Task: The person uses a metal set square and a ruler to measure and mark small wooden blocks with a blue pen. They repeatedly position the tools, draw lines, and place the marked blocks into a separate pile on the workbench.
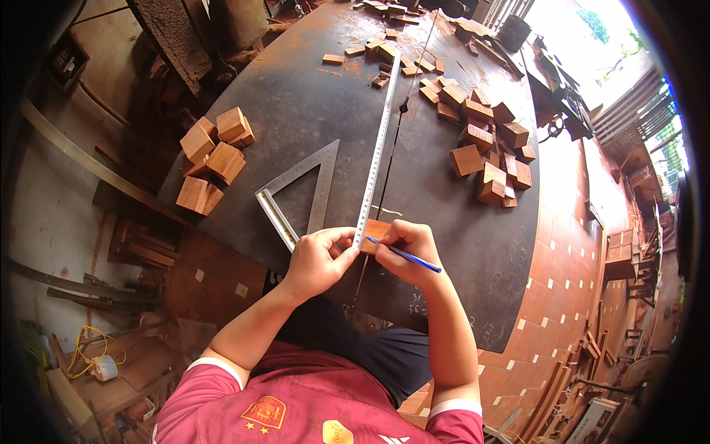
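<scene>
"Pinching a blue pen (418, 261), the right hand (410, 248) is curled closed, with the pen's tip at the block (377, 228), beside the ruler (379, 152). How is the left hand (318, 260) set?"

"Mostly closed, thumb and fingertips gripping the ruler's near end."

"And the block, taken as the dial's centre?"

"Between the two hands, near the table's near edge, with the ruler along its left end and running off toward 12 o'clock. Whether the block rests on the table (484, 259) cannot be told; the hands cover much of it."

"Which edges and open spaces are shown?"

"The near edge passes at 6 o'clock. At 3 o'clock dark tabletop extends from the right hand to the curved right edge. The set square (323, 189) lies at 10 o'clock, near the left hand; farther that way is the left heap (224, 164). The right heap (477, 138) occupies 2 o'clock, well apart from both hands."
</scene>
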`<action>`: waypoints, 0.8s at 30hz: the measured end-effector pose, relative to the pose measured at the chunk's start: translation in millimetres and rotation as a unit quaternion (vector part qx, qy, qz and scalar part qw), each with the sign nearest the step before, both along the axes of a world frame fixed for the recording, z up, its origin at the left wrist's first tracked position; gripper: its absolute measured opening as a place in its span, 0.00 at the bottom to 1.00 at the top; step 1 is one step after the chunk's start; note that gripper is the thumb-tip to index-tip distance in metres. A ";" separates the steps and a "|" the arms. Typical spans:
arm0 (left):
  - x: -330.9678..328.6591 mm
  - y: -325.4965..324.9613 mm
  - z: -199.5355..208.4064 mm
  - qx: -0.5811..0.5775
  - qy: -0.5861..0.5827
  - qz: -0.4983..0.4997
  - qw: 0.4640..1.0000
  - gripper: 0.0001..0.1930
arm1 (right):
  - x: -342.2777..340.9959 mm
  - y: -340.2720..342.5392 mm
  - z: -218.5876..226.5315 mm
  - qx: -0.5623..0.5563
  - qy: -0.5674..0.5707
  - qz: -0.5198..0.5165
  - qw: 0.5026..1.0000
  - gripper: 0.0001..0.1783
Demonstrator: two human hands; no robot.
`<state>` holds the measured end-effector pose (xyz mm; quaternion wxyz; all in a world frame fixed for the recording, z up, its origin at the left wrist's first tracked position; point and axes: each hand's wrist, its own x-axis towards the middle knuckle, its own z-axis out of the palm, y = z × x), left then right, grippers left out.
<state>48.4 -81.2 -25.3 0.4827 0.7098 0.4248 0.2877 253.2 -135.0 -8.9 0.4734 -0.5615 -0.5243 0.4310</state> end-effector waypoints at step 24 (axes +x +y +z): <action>1.0 -1.8 6.4 -0.001 0.004 -0.021 1.000 0.25 | 3.4 2.6 -20.9 0.032 -0.024 -0.070 0.997 0.08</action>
